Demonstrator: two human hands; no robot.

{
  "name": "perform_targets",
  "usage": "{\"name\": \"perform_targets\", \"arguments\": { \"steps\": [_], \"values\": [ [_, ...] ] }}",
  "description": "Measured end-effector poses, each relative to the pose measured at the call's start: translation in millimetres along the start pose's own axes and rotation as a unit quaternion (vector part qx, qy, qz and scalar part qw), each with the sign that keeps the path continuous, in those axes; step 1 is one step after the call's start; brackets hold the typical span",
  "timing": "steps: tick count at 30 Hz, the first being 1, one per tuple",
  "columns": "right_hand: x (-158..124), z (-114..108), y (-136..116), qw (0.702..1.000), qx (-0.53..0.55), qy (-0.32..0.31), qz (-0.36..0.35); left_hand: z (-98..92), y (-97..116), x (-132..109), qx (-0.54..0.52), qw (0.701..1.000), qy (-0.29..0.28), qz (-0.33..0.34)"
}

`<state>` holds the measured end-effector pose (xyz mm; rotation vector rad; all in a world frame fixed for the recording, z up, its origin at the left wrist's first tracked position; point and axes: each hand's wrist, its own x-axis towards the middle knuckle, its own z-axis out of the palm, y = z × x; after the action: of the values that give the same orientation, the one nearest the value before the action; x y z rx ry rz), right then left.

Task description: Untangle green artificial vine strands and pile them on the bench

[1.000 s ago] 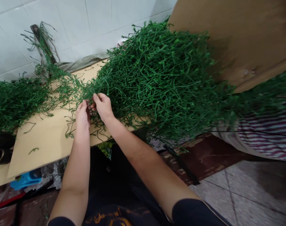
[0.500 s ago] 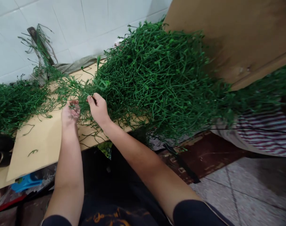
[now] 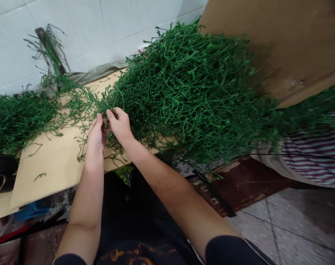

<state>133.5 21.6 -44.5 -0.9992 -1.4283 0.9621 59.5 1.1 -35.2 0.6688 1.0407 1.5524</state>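
1 left hand [image 3: 96, 133] and 1 right hand [image 3: 120, 125] at green stems [image 3: 178, 84], grip impossible to tell; orange shirt lettering [image 3: 137, 254] illegible

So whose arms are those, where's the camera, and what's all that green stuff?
There's no robot here, just a person using two bare hands. The camera is worn on that person's head, looking forward and down, so the arms reach up from the bottom of the picture. The left hand and right hand are close together beside a big heap of thin green strands. A smaller green heap is over on the left, and loose strands lie on a flat tan board. What the hands hold, if anything, is too hidden to tell.
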Motion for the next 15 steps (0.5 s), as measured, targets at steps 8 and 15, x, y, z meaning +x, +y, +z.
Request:
{"name": "perform_targets", "arguments": {
  "steps": [8, 15],
  "values": [
    [-18.9, 12.3, -1.0, 0.997, 0.022, 0.078, 0.013, 9.0, -5.6, 27.7, -0.042, 0.997, 0.069, 0.020],
    [-42.5, 2.4, -25.0, 0.990, 0.001, 0.123, -0.074, -12.7, 4.4, 50.7, -0.008, 0.994, 0.101, 0.038]
  ]
}}
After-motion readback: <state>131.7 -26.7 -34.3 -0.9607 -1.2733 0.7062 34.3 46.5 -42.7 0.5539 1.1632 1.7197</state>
